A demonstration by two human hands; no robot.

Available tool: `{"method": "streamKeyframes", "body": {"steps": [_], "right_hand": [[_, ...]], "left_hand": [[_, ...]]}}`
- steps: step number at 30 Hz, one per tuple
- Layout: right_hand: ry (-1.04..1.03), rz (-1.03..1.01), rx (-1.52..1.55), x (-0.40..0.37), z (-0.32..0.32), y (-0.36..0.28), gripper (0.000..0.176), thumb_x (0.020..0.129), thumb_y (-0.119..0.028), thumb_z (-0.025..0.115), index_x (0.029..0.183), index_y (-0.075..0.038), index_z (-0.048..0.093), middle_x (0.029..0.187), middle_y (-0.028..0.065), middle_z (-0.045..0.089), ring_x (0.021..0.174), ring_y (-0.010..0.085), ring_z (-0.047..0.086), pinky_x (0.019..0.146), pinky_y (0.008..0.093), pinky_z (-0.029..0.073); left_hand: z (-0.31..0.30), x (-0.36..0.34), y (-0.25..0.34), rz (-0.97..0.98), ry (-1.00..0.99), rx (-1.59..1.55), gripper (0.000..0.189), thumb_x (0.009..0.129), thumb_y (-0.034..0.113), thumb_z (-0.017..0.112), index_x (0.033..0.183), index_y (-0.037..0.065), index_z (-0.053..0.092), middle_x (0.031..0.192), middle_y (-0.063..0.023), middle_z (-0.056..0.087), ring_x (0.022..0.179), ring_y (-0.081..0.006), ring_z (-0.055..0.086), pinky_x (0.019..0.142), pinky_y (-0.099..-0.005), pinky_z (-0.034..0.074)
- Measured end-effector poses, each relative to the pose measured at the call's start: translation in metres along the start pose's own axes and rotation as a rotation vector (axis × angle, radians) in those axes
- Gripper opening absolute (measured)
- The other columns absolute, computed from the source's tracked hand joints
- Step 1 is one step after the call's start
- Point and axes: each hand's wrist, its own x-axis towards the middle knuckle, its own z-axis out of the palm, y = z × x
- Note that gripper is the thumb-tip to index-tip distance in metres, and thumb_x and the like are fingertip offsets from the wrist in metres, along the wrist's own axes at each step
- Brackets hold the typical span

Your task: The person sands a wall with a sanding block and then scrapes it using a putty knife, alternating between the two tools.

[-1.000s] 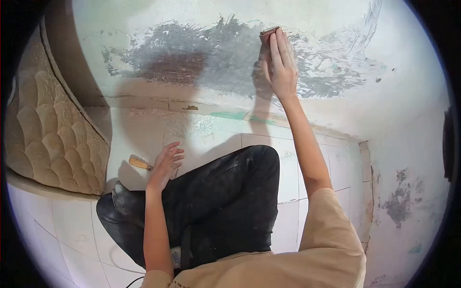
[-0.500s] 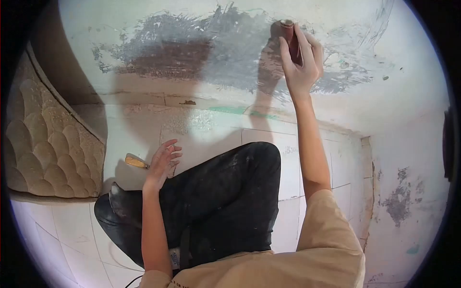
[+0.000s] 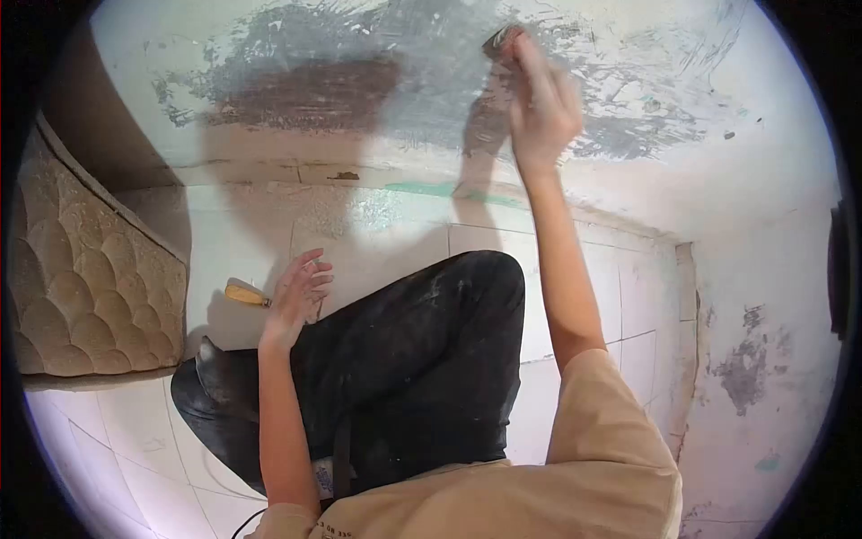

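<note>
two hands are in my view, and only my right hand (image 3: 546, 117) is at work, out between 12 and 1 o'clock. it has a small reddish-brown pad (image 3: 506, 39) against or just off the scraped grey patch (image 3: 431, 94) of the wall (image 3: 691, 193). i judge the step to be rubbing that surface down, partway through, since pale streaks and rough edges show toward 1 and 2 o'clock. another stroke there would call for the pad flat on the wall, light even pressure, and fingertips kept off the rough face.

the grip of that hand is nearly closed: fingers extended and close together, the pad pinched at their tips. the hand is blurred, so i cannot tell how firm the hold is or where the thumb sits. the right arm reaches up with a slight bend at the elbow, its forearm aimed between 11 and 12.

my left hand (image 3: 294, 301) hangs low between 8 and 9 o'clock, half open, fingers loosely curled and pointing toward 1, with nothing visible in it. just beside it, on the tiled floor (image 3: 144, 431), lies a wooden-handled tool (image 3: 244, 294); its far end is hidden, so i cannot tell whether they touch.
</note>
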Motion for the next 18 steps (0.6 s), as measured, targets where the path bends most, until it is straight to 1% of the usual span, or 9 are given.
{"method": "streamKeyframes", "body": {"steps": [1, 3, 5, 7, 9, 11, 13, 16, 18], "right_hand": [[-0.018, -0.042, -0.017, -0.018, 0.007, 0.003, 0.052, 0.062, 0.008, 0.059, 0.109, -0.012, 0.064, 0.103, 0.0062, 0.064, 0.087, 0.0212, 0.06, 0.073, 0.0305, 0.048], [-0.12, -0.056, -0.028, -0.053, 0.004, 0.004, 0.051, 0.062, 0.006, 0.059, 0.109, -0.013, 0.064, 0.105, 0.0062, 0.064, 0.086, 0.0211, 0.06, 0.073, 0.0303, 0.048], [-0.139, -0.057, -0.03, -0.067, 0.004, 0.002, 0.051, 0.061, 0.006, 0.059, 0.108, -0.013, 0.065, 0.103, 0.0059, 0.064, 0.085, 0.0208, 0.06, 0.073, 0.0308, 0.048], [-0.161, -0.051, -0.045, -0.061, -0.01, -0.007, 0.05, 0.061, 0.005, 0.06, 0.107, -0.014, 0.065, 0.101, 0.0057, 0.064, 0.084, 0.0205, 0.06, 0.073, 0.0312, 0.049], [-0.28, 0.066, 0.004, -0.044, -0.022, -0.011, 0.049, 0.063, 0.004, 0.061, 0.108, -0.015, 0.065, 0.099, 0.0045, 0.063, 0.082, 0.02, 0.059, 0.072, 0.0311, 0.048], [-0.219, 0.018, 0.004, -0.02, -0.021, -0.006, 0.049, 0.064, 0.003, 0.061, 0.11, -0.016, 0.064, 0.1, 0.0018, 0.062, 0.082, 0.0194, 0.058, 0.07, 0.0304, 0.048], [0.018, -0.021, -0.032, 0.017, -0.02, -0.011, 0.048, 0.065, 0.002, 0.062, 0.11, -0.016, 0.064, 0.1, -0.0003, 0.062, 0.08, 0.0189, 0.059, 0.069, 0.0294, 0.048], [0.03, -0.034, -0.05, 0.028, -0.002, -0.007, 0.047, 0.065, 0.002, 0.062, 0.108, -0.015, 0.065, 0.099, -0.0007, 0.063, 0.083, 0.0182, 0.06, 0.07, 0.0287, 0.048], [0.0, -0.05, -0.118, 0.004, 0.007, -0.005, 0.047, 0.065, 0.001, 0.062, 0.108, -0.015, 0.064, 0.101, -0.0002, 0.063, 0.085, 0.0185, 0.06, 0.071, 0.0283, 0.049]], "left_hand": [[-0.003, 0.001, -0.002, 0.008, -0.018, -0.014, 0.051, 0.088, 0.044, 0.051, 0.125, 0.008, 0.046, 0.108, -0.0059, 0.052, 0.098, -0.0156, 0.049, 0.087, -0.0317, 0.039], [-0.005, 0.002, 0.001, 0.029, -0.032, -0.027, 0.053, 0.088, 0.045, 0.052, 0.125, 0.008, 0.046, 0.108, -0.0059, 0.052, 0.098, -0.0154, 0.049, 0.087, -0.0315, 0.039], [-0.003, -0.001, 0.003, 0.016, 0.004, -0.011, 0.052, 0.088, 0.045, 0.051, 0.125, 0.008, 0.046, 0.107, -0.0056, 0.052, 0.098, -0.015, 0.049, 0.087, -0.0308, 0.039], [-0.003, -0.003, 0.0, 0.029, -0.008, -0.012, 0.051, 0.089, 0.044, 0.051, 0.125, 0.008, 0.046, 0.107, -0.0054, 0.052, 0.098, -0.0151, 0.049, 0.087, -0.0307, 0.039], [-0.004, -0.002, 0.003, 0.054, -0.024, -0.013, 0.05, 0.089, 0.043, 0.05, 0.125, 0.008, 0.046, 0.107, -0.0052, 0.052, 0.098, -0.0151, 0.049, 0.087, -0.0306, 0.039], [-0.006, -0.003, 0.001, 0.041, -0.038, -0.052, 0.048, 0.09, 0.041, 0.05, 0.125, 0.008, 0.046, 0.107, -0.005, 0.052, 0.098, -0.0152, 0.049, 0.087, -0.0304, 0.039], [-0.006, -0.003, -0.001, 0.035, -0.033, -0.053, 0.048, 0.09, 0.041, 0.05, 0.125, 0.008, 0.046, 0.107, -0.0051, 0.052, 0.098, -0.0153, 0.049, 0.087, -0.0305, 0.039], [-0.006, 0.001, 0.001, 0.018, -0.002, -0.049, 0.045, 0.091, 0.039, 0.05, 0.124, 0.009, 0.047, 0.106, -0.0046, 0.053, 0.097, -0.0139, 0.05, 0.086, -0.0293, 0.04], [-0.006, 0.001, 0.002, -0.001, 0.029, -0.054, 0.041, 0.091, 0.036, 0.049, 0.122, 0.01, 0.049, 0.106, -0.0041, 0.054, 0.097, -0.0126, 0.052, 0.085, -0.0281, 0.04]]}}
